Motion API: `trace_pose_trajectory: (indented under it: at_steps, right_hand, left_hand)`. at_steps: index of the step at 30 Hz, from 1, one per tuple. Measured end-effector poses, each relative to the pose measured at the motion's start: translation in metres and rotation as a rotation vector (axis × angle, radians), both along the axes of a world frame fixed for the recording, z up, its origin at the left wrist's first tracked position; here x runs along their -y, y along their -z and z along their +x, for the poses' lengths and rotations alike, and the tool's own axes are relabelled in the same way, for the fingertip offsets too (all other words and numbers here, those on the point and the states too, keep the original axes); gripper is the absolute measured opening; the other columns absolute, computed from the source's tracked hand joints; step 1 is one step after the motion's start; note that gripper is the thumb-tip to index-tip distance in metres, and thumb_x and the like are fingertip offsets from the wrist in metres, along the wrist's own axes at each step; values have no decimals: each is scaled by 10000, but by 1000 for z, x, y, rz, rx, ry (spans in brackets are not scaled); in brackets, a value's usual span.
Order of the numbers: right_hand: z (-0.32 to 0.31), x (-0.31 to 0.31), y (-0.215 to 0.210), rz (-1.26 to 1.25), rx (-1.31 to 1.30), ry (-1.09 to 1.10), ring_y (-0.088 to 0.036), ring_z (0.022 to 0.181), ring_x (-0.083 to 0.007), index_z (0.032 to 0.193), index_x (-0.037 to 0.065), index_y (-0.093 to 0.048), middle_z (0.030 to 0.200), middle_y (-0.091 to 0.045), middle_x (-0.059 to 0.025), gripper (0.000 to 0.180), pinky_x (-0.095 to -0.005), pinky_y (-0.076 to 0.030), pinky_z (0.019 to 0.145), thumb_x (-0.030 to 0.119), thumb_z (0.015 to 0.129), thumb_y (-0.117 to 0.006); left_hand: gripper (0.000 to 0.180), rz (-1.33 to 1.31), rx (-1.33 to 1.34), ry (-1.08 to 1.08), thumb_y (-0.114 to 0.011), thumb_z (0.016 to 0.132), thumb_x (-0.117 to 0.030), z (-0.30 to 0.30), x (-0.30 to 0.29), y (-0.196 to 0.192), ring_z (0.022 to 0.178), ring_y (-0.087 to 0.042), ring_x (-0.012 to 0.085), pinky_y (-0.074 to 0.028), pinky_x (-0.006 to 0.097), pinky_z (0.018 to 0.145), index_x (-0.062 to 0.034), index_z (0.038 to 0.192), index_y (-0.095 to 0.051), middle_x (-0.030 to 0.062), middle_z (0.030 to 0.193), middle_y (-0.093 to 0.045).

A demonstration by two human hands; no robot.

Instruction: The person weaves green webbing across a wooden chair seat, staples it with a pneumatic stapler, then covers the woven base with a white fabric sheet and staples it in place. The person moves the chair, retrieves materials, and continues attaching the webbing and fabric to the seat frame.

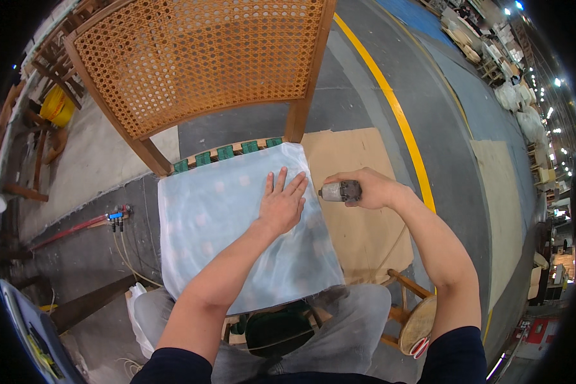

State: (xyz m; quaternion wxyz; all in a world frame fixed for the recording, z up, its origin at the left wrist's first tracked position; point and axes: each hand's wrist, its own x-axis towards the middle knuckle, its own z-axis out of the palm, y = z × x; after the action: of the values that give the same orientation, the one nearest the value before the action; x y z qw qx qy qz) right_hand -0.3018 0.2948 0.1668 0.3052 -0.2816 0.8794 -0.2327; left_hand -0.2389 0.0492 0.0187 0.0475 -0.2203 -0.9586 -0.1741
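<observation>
A chair with a woven cane back (pixel 205 57) in a brown wooden frame stands in front of me. Thin white fabric (pixel 230 230) covers its seat, and green webbing straps (pixel 226 152) show along the back rail. My left hand (pixel 283 203) lies flat on the fabric near its right side, fingers spread. Beside the seat's right edge, my right hand (pixel 372 188) is wrapped round a grey and dark staple gun (pixel 340 191). Its nose points left at the fabric's edge; whether it touches cannot be told.
Brown cardboard (pixel 358 237) lies on the floor to the right. A round wooden stool (pixel 419 323) with red-handled scissors (pixel 420 347) stands by my right knee. Air hose fittings (pixel 116 217) and a thin hose are at left. A yellow bucket (pixel 57 107) sits farther left.
</observation>
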Motion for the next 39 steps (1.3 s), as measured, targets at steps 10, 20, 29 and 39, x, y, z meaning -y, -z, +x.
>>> trace_pose_trajectory:
  at_steps: [10,20,29,39]
  right_hand:
    - [-16,18,13,35,7,-35,-703,1121,-338,1427,203,-650,1220,-756,-126,727,-412,-558,999,-24,763,-840]
    - [-45,16,-4,-24,27,44,-700,1141,-316,1429,206,-653,1255,-751,-120,723,-389,-539,1045,-23,768,-838]
    - [-77,44,9,113,15,-7,-698,1144,-309,1433,194,-642,1273,-745,-109,711,-404,-546,1024,0,776,-833]
    - [-77,23,18,-104,17,256,-706,943,-241,1338,87,-674,1057,-767,-100,559,-364,-554,875,86,808,-851]
  left_hand:
    - [563,16,-15,9,-586,1045,-292,-1,-4,5,1579,-295,417,-206,637,1278,-146,1582,-497,10,1688,-406]
    - [540,1,1,-39,-528,1063,-289,-47,8,4,1587,-260,437,-158,658,1284,-139,1581,-496,14,1677,-420]
    - [538,14,12,-100,-532,1060,-293,-50,8,7,1594,-248,418,-130,664,1289,-165,1582,-503,-10,1670,-427]
    - [495,166,13,-215,-579,1049,-307,-62,11,3,1592,-212,450,-122,658,1287,-198,1532,-571,138,1673,-367]
